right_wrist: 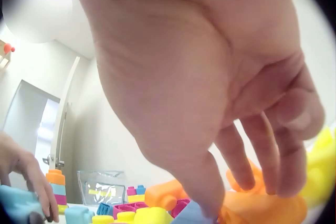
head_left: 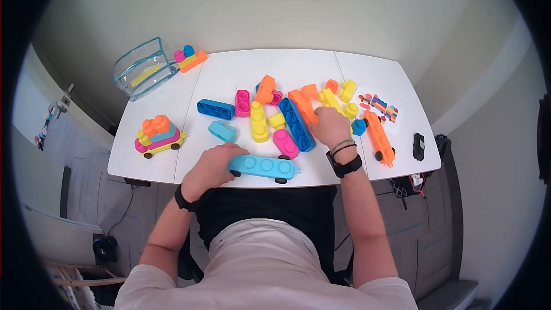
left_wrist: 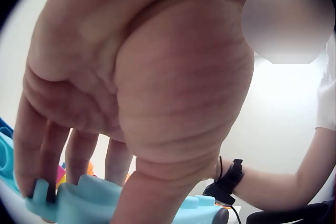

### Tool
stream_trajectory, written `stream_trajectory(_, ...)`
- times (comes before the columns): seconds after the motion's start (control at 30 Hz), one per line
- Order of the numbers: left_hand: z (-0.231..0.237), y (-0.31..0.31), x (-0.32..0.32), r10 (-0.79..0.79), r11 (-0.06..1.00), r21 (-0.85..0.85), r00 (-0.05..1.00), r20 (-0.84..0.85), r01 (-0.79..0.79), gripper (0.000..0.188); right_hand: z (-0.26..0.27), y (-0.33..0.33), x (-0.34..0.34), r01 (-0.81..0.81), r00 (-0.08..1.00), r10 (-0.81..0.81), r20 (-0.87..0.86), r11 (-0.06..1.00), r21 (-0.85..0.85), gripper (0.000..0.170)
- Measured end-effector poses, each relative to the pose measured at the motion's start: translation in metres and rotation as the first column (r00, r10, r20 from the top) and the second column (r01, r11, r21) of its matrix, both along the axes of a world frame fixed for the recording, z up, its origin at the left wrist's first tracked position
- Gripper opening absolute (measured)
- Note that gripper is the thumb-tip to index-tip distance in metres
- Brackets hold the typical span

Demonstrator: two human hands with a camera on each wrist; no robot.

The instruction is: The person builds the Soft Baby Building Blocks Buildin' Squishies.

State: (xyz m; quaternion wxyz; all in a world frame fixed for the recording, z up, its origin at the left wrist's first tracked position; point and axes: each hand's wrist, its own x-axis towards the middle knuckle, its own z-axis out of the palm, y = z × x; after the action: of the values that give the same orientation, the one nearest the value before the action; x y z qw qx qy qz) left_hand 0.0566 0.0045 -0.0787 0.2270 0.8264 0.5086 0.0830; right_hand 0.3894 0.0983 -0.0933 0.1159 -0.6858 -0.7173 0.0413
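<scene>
Lt-blue wheeled base [head_left: 261, 166]: smooth plastic, satin look, w/ dk matt wheels [head_left: 280, 181]. Long orange block [head_left: 302, 105] beyond base: smooth plastic, soft sheen. Desk [head_left: 218, 74] under base: smooth. Bag [head_left: 146, 59] far L of base: clear glossy plastic (teal edging incl.). Shirt [head_left: 270, 258] nearside of base: matt cloth.

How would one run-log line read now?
left hand: grips light-blue wheeled base | right hand: at long orange block | alongside: long blue block

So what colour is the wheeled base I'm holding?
The base is light blue, clearest in head view.
</scene>
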Motion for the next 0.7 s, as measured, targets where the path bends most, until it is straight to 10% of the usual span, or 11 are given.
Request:
stream_trajectory(0.27, -0.021, 0.006, 0.0, 0.032, 0.999, 0.037, 0.994, -0.108, -0.028, 0.083, -0.03, 0.016, 0.01, 0.081, 0.997, -0.081, -0.001, 0.992, 0.097, 0.017)
stream_trajectory(0.33, -0.008, 0.003, -0.005, 0.037, 0.997, 0.065, 0.991, -0.13, -0.028, 0.087, -0.02, 0.015, 0.013, 0.069, 0.996, -0.059, -0.064, 0.983, 0.169, 0.041)
stream_trajectory(0.5, 0.063, 0.015, -0.017, 0.285, 0.949, -0.023, 0.824, 0.49, -0.315, 0.088, 0.061, -0.051, -0.015, -0.118, 0.956, 0.189, -0.225, 0.949, 0.293, 0.039)
stream_trajectory(0.7, 0.057, 0.021, -0.022, 0.203, 0.978, -0.152, 0.8, 0.565, -0.141, 0.075, 0.082, -0.103, -0.065, -0.432, 0.829, 0.496, -0.256, 0.861, 0.27, 0.048)
